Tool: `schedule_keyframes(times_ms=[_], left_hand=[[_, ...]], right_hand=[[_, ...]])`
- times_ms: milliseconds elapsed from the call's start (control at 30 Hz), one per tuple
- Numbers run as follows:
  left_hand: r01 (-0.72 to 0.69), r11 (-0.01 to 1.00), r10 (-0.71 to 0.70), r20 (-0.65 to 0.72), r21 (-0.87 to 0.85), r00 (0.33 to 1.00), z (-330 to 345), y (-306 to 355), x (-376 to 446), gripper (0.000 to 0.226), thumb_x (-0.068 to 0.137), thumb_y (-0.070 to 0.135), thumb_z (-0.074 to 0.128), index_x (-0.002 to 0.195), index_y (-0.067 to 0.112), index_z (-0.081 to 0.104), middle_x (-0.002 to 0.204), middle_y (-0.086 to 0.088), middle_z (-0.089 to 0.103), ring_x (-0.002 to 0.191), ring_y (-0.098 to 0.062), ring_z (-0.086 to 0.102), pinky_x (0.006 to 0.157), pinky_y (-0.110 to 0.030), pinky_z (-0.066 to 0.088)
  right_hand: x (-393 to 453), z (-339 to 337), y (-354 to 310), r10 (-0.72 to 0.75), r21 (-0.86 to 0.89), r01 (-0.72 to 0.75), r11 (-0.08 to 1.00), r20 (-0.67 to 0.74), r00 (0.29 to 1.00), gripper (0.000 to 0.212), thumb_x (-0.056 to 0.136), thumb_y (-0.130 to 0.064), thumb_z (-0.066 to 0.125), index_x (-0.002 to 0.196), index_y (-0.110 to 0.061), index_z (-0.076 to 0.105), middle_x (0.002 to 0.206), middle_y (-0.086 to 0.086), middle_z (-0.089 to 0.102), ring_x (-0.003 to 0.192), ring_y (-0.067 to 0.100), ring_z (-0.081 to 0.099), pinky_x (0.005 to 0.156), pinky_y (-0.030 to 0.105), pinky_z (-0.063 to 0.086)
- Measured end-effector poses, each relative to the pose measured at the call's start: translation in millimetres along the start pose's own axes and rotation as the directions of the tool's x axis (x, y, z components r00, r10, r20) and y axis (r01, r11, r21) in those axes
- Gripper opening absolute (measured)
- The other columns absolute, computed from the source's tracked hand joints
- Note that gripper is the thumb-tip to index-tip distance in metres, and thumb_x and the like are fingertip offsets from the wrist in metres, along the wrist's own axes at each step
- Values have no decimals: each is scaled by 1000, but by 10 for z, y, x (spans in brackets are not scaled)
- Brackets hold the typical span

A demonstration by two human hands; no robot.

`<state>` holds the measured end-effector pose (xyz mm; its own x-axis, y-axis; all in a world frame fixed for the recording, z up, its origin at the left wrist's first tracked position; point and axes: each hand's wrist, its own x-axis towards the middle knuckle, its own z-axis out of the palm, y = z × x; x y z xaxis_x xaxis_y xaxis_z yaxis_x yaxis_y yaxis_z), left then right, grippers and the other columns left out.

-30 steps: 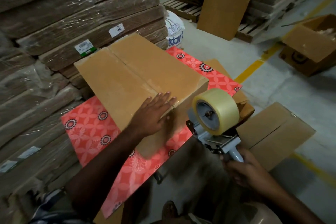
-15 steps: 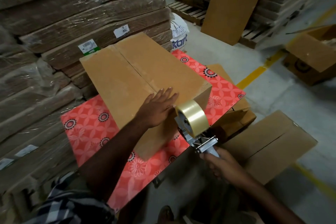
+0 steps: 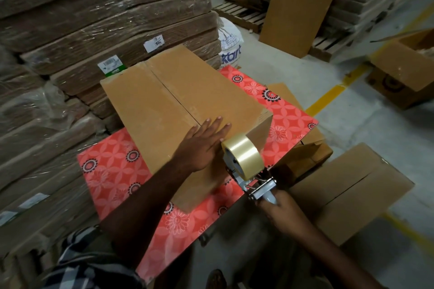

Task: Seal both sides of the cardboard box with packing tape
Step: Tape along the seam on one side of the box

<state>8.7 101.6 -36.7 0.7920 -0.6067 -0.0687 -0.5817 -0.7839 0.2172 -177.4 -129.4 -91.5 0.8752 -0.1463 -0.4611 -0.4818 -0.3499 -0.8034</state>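
Note:
A brown cardboard box (image 3: pixel 164 101) lies on a red flowered tabletop (image 3: pixel 110 171), its two top flaps meeting along a centre seam. My left hand (image 3: pixel 204 145) rests flat, fingers spread, on the box's near top edge over the seam. My right hand (image 3: pixel 274 206) grips the handle of a grey tape dispenser (image 3: pixel 246 171) that carries a roll of clear tape (image 3: pixel 243 156). The dispenser's head presses against the box's near end face, just below my left hand.
Wrapped stacks of flattened cardboard (image 3: pixel 94 19) rise close at the left and behind. A second closed box (image 3: pixel 352 190) sits low at the right, an open box (image 3: pixel 404 70) farther right. A yellow floor line (image 3: pixel 328 96), a white sack (image 3: pixel 231 42) and pallets lie beyond.
My right hand has carried the tape dispenser forward and left, from off the table edge to the box's near end face. My left hand has stayed flat on the box.

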Motion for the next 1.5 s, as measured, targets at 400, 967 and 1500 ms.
schedule_keyframes(times_ms=[400,967,1500], left_hand=[[34,999,-34,13,-29,999,40,-5,20,53,109,54,16,159,57,-2,172,24,-8,161,-13,-4,129,-49,8],[32,998,-31,5,-60,999,24,12,15,56,105,63,8,159,57,-2,171,24,-8,161,-13,-7,129,-50,8],[32,998,-37,-76,-57,996,3,32,-18,56,109,52,16,163,47,3,174,13,-5,162,-14,-5,129,-47,14]], right_hand=[[-227,47,704,208,2,-208,978,6,978,23,90,-23,73,68,-14,73,54,-2,66,52,10,62,57,30,49],[615,-923,407,77,-4,-83,997,-352,933,21,90,-35,71,93,-15,70,82,8,71,79,29,68,73,43,53],[2238,-1177,83,-60,-471,-202,858,-484,873,51,90,-45,63,119,-5,51,115,25,69,105,45,68,83,48,53]])
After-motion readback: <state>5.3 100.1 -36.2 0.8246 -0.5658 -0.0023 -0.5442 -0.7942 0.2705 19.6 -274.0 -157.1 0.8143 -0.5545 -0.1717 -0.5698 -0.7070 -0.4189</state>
